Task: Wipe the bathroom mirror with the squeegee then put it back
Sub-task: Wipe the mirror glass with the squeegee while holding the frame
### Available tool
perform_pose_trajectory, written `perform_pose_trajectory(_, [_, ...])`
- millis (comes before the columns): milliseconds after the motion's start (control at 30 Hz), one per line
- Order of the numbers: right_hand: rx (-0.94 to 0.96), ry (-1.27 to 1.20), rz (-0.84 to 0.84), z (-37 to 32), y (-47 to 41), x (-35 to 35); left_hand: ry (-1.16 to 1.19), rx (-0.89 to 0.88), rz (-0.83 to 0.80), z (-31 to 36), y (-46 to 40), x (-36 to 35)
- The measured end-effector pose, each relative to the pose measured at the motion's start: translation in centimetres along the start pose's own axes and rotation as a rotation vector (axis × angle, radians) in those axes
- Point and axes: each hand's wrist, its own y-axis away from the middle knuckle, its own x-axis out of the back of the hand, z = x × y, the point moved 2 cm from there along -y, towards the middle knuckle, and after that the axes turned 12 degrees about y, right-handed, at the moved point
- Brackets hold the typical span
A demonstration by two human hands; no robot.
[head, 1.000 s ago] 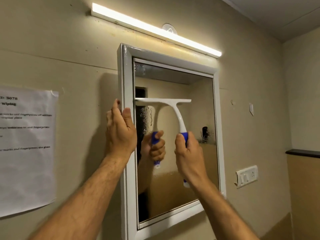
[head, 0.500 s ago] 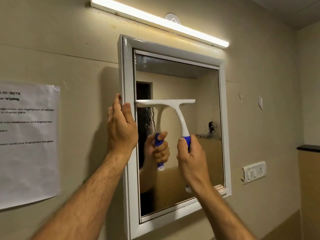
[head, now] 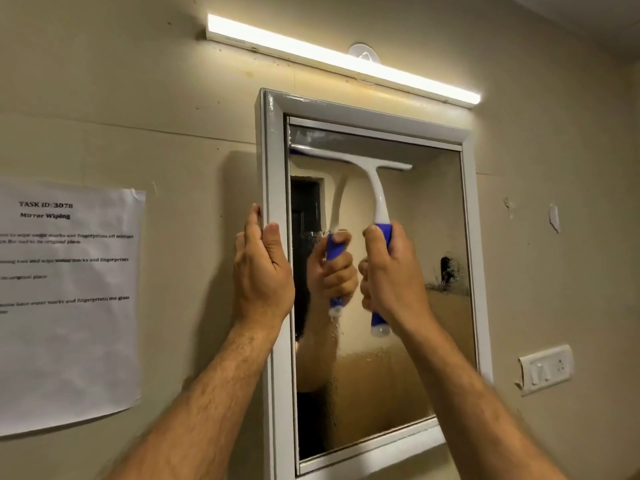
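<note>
One squeegee point(head: 375, 188), blade up against the top left of the one mirror point(head: 443, 341), its blue handle clenched in the right hand point(head: 394, 275). The left hand point(head: 261, 271), fingers straight, rests on the left frame edge. One paper notice point(head: 69, 306) left, one switch plate point(head: 545, 368) right.

The right hand point(head: 391, 271) covers the middle of the squeegee point(head: 375, 188) handle, so only its blue ends show above and below the fist. The squeegee blade's left end is smeared by blur against the mirror point(head: 440, 216). Left of the mirror, the paper notice point(head: 69, 306) is cut by the picture's edge; its smaller lines are too blurred to read. Both forearms run out of the bottom edge.
</note>
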Motion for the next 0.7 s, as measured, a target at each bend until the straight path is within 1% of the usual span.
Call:
perform_pose_trajectory(133, [0.014, 0.022, 0.029, 0.7, 1.0, 0.0, 0.004, 0.009, 0.002, 0.0, 0.1, 0.0])
perform_pose_trajectory(300, [0.023, -0.005, 0.021, -2.0, -2.1, 0.7, -0.002, 0.012, 0.007, -0.2, 0.1, -0.1])
perform_pose_trajectory(367, [0.018, -0.02, -0.002, -2.8, -1.9, 1.1, -0.002, 0.015, 0.006, -0.1, 0.1, -0.1])
perform_pose_trajectory(400, [0.009, -0.077, -0.033, -2.9, -1.2, 1.3, -0.002, 0.019, 0.003, -0.1, 0.2, -0.1])
perform_pose_trajectory(500, [-0.094, -0.386, -0.176, -2.2, 2.5, 1.5, -0.02, 0.042, -0.001, -0.3, 0.3, 0.0])
perform_pose_trajectory(533, [-0.116, -0.425, -0.197, -1.5, 3.7, 1.3, -0.024, 0.058, 0.0, -0.4, 0.4, 0.0])
perform_pose_trajectory(700, [-0.172, -0.213, -0.142, 3.6, 8.1, -0.2, -0.003, 0.142, 0.02, -0.5, 1.3, 0.3])
